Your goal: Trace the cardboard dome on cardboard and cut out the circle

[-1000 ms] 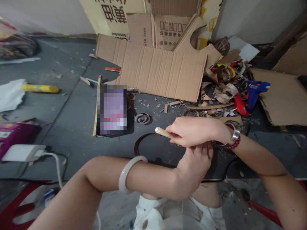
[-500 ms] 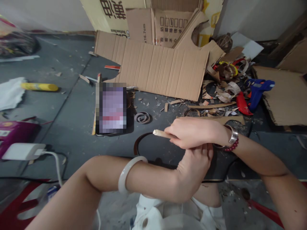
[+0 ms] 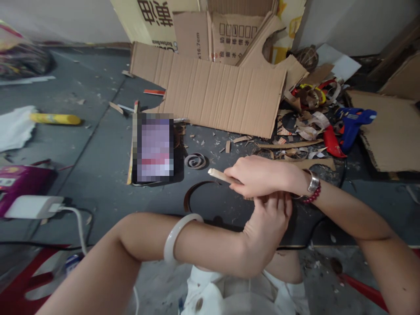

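Note:
My right hand (image 3: 267,175) is closed around a pale round stick (image 3: 219,176), whose blunt end pokes out to the left past the thumb. Just below it, my left hand (image 3: 269,223) is bent with its fingers curled up under the right hand. Whatever lies between the left fingers is hidden by the right hand. A thin dark brown curved strip (image 3: 192,194) rests on the table to the left of both hands. Behind it sits a grey paper coil (image 3: 195,161).
A blurred-out phone-like screen (image 3: 155,151) lies left of the coil. Corrugated cardboard (image 3: 223,96) spans the back. On the right are paper scraps (image 3: 315,122), a blue glue gun (image 3: 352,127) and a cardboard sheet (image 3: 390,135). A white charger (image 3: 34,207) and yellow tube (image 3: 55,118) are left.
My right hand has shifted slightly up and left, and the stick's end has risen with it. More of the brown strip's far end shows. My left hand stays nearly in place.

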Demonstrator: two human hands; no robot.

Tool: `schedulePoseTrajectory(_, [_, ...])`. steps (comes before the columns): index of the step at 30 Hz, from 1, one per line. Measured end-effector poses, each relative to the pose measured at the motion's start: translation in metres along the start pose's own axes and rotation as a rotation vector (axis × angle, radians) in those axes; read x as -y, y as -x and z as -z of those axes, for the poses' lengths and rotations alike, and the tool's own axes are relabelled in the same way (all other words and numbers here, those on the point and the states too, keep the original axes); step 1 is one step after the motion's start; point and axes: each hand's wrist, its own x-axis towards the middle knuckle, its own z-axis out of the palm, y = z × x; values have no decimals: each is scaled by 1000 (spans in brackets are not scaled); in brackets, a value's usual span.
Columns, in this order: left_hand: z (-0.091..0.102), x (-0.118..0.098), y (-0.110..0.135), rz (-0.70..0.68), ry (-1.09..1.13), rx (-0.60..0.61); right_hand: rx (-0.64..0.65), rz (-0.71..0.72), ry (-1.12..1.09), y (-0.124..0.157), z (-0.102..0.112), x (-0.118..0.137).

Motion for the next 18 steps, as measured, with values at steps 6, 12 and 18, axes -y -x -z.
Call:
schedulePoseTrajectory(6, [-4,-2,-1,3,34,-15,-40,0,-125,-4,1,-9])
schedulePoseTrajectory(12, [-8,-2,-1,3,38,-67,-103,-19,-160,-12,3,-15])
schedulePoseTrajectory(18, [-12,-6,-3,36,28,-106,-219,-26,-174,-18,0,-27])
